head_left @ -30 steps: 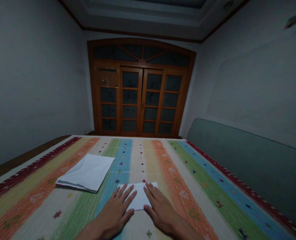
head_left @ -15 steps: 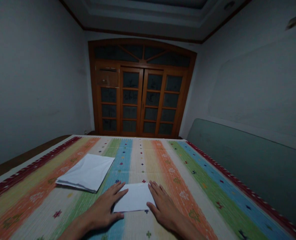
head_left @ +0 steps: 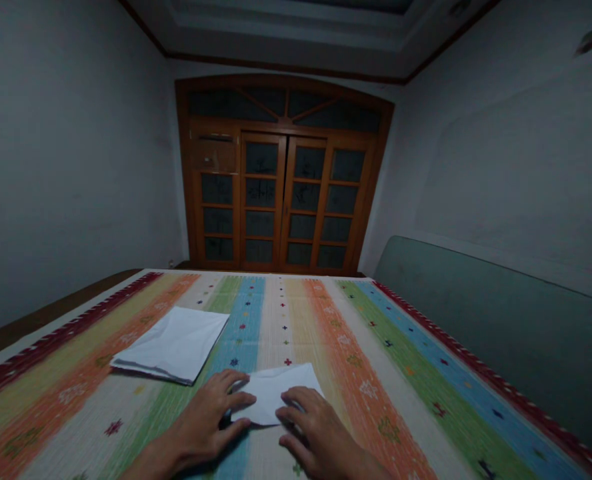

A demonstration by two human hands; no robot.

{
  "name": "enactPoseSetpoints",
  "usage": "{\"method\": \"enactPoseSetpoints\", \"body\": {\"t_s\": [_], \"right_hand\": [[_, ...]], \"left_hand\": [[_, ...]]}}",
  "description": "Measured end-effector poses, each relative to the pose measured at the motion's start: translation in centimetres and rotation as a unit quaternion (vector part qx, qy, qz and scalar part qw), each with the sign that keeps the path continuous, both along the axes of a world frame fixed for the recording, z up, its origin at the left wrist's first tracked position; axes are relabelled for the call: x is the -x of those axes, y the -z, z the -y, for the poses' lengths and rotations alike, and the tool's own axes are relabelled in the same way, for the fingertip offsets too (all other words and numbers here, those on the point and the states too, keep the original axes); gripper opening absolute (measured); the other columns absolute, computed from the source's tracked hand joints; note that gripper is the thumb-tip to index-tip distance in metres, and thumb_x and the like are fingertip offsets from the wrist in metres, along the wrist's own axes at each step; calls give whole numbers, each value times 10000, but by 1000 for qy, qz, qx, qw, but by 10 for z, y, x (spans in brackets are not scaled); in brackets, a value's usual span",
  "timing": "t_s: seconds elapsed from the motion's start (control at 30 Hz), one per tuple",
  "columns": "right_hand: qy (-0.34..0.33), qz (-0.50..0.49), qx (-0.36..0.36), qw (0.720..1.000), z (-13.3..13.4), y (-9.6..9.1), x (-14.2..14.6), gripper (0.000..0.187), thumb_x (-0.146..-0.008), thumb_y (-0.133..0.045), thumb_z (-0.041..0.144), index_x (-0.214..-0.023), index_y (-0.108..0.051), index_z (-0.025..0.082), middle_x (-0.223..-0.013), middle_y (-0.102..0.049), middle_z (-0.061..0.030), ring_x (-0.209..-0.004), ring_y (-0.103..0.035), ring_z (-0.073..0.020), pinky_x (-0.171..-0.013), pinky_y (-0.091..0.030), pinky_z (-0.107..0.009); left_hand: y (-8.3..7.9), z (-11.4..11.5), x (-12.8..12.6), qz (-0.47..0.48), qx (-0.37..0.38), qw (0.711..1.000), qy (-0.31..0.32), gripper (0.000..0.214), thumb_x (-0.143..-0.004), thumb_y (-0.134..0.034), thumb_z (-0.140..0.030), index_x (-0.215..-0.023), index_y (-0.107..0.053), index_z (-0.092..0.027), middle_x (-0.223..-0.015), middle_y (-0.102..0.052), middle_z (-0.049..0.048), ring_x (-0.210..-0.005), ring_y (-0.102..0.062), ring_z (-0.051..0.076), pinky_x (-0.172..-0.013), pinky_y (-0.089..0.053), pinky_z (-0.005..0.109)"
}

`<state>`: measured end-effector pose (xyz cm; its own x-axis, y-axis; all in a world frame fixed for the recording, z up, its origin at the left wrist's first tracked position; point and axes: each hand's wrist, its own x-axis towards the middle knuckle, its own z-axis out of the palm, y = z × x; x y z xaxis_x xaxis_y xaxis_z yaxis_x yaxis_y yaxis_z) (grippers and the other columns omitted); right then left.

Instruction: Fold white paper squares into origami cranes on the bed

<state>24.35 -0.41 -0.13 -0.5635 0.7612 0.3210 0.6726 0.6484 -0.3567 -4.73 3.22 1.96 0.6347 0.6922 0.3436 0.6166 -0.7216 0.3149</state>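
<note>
A small folded white paper point(head_left: 276, 395) lies on the striped, many-coloured cloth point(head_left: 376, 373) in front of me. My left hand point(head_left: 203, 420) rests at the paper's left edge, fingers bent and pinching that edge. My right hand point(head_left: 316, 433) lies over the paper's near right part, fingers curled down onto it and lifting a corner. To the left and a little farther off lies a stack of white paper sheets point(head_left: 173, 343), untouched.
The cloth covers a wide flat surface with a dark red border point(head_left: 51, 340) at its left side. A grey-green padded panel point(head_left: 501, 333) runs along the right wall. A wooden glazed door point(head_left: 281, 200) closes the far end of the room.
Both hands went from lying flat with fingers stretched on the paper to curled at its edges. The paper's shape changed, with its near right corner now being folded inward.
</note>
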Motion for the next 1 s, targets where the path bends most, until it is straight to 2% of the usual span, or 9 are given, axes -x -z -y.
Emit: {"method": "enactPoseSetpoints", "body": {"t_s": [0.2,0.27,0.33,0.4,0.53,0.63,0.77,0.9,1.0], "right_hand": [[-2,-6,-25,1000,-1,2,4,160,-909,-673,274,-1065,-691,248,-1226,-695,-87,-1104,-638,-262,-955,-496,-371],[-3,-10,-30,1000,0,2,5,123,-914,-665,268,-1029,-695,241,-1185,-708,-85,-1065,-648,-253,-924,-501,-356],[-4,-20,-34,999,0,2,7,92,-922,-644,241,-995,-699,233,-1148,-720,-81,-1039,-657,-244,-906,-502,-347],[-1,-36,-35,999,-1,3,8,95,-922,-624,206,-973,-701,227,-1124,-726,-75,-1029,-661,-240,-904,-502,-348],[14,-70,-21,997,-2,5,11,117,-915,-607,166,-966,-699,218,-1103,-722,-75,-1021,-660,-236,-903,-506,-341],[28,-75,-5,997,-1,4,13,123,-909,-594,147,-965,-684,210,-1075,-716,-78,-994,-655,-236,-878,-515,-333],[30,-49,1,998,1,-2,12,221,-892,-594,148,-1102,-644,195,-1093,-701,-97,-1003,-637,-265,-887,-521,-372],[3,-39,-4,999,1,-6,11,371,-914,-567,144,-1280,-582,202,-1207,-670,-115,-1091,-610,-268,-961,-508,-391],[-9,-30,-16,999,0,-4,11,320,-943,-552,145,-1240,-636,231,-1239,-655,-113,-1111,-602,-263,-960,-510,-390]], "left_hand": [[-5,0,-7,34,-3,999,6,292,-827,-783,-485,-1016,-774,-263,-1031,-737,75,-971,-658,285,-853,-526,376],[-3,-2,-9,45,-2,999,3,236,-852,-764,-460,-956,-774,-248,-952,-742,66,-906,-661,266,-792,-516,344],[-1,-3,-11,63,8,998,-10,161,-919,-689,-382,-937,-774,-247,-914,-748,57,-883,-665,250,-782,-510,330],[0,-4,-13,91,22,995,-31,176,-957,-627,-340,-921,-770,-244,-893,-753,51,-873,-668,242,-791,-512,326],[5,-8,-18,127,49,988,-75,200,-942,-637,-367,-853,-753,-233,-862,-748,58,-880,-664,264,-804,-520,347],[10,-11,-21,143,71,981,-109,169,-932,-643,-349,-968,-760,-232,-893,-737,65,-869,-670,272,-807,-526,365],[17,-15,-22,136,70,980,-124,274,-915,-667,-284,-1183,-715,-249,-945,-719,63,-882,-668,273,-839,-528,383],[18,-14,-23,92,40,989,-107,287,-922,-663,-212,-1201,-704,-267,-1017,-719,63,-987,-638,285,-917,-503,405],[16,-12,-25,61,15,993,-104,220,-952,-632,-207,-1133,-734,-280,-1013,-703,62,-1001,-621,283,-906,-496,392]]}}
